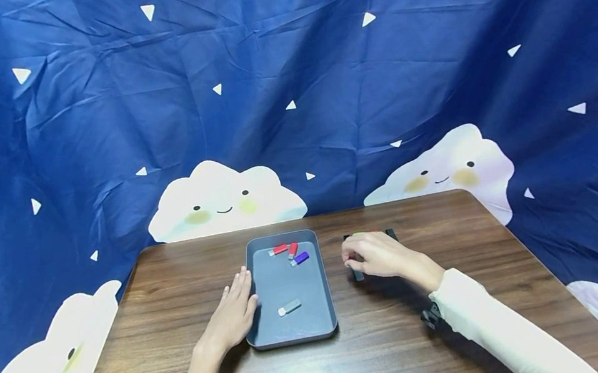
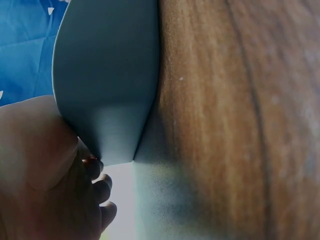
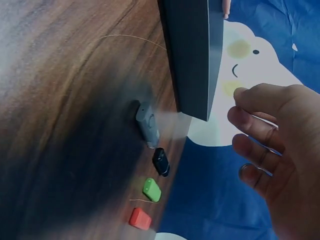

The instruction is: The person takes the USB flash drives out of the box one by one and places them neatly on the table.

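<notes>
- The grey tray (image 1: 321,309) lies flat on the brown wooden bench (image 1: 467,341), between the two hands.
- The left hand (image 1: 233,315) lies flat with straight fingers against the tray's left wall; its grip is open and holds nothing. The left wrist view shows the fingertips (image 2: 102,182) touching the tray's outer wall (image 2: 107,100) near a corner.
- Inside the tray, just right of the left fingertips, lies a grey stick (image 1: 289,307). Toward the far end of the tray lie two red sticks (image 1: 279,249) and (image 1: 293,249) close together, with a purple stick (image 1: 300,259) just beside them.
- The right hand (image 1: 378,255) hovers to the right of the tray, apart from it, with fingers loosely curled. In the right wrist view the fingers (image 3: 260,130) are bent but empty, so this grip is open as well.
- Under the right hand sits a dark holder (image 1: 357,274), mostly hidden in the head view.
- The right wrist view shows small pieces in a row on the bench below the fingers: a grey piece (image 3: 147,124), a black one (image 3: 161,161), a green one (image 3: 152,190) and a red one (image 3: 140,218).
- Behind the bench hangs a blue cloth (image 1: 286,87) printed with white clouds and triangles.
</notes>
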Available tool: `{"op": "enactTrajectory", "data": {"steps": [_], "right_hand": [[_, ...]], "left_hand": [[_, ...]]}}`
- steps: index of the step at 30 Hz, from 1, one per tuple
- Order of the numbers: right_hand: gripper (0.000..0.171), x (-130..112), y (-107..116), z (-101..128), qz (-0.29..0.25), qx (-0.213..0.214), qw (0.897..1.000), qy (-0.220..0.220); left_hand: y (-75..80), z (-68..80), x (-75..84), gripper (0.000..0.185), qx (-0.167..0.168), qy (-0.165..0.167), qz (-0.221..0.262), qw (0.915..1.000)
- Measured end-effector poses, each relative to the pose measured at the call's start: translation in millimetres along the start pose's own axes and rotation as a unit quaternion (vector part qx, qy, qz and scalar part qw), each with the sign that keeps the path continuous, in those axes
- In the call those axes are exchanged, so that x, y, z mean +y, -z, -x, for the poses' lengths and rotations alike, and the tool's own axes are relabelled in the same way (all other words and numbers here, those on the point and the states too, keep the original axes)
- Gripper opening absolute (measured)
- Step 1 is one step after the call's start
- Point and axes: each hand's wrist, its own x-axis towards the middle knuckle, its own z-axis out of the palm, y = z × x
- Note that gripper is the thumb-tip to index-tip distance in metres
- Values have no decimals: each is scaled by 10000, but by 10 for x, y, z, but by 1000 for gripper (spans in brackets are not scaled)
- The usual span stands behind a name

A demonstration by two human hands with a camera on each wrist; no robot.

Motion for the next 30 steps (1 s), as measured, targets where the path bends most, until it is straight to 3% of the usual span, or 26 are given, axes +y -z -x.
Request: {"op": "enactTrajectory", "data": {"steps": [19, 30], "right_hand": [[11, -166, 141, -185, 217, -217, 9983, 496], [11, -289, 126, -321, 346, -323, 9960, 757]], "left_hand": [[-9, 0, -6, 63, 16, -7, 38, 10000], [64, 32, 88, 62, 14, 5, 114, 9999]]}}
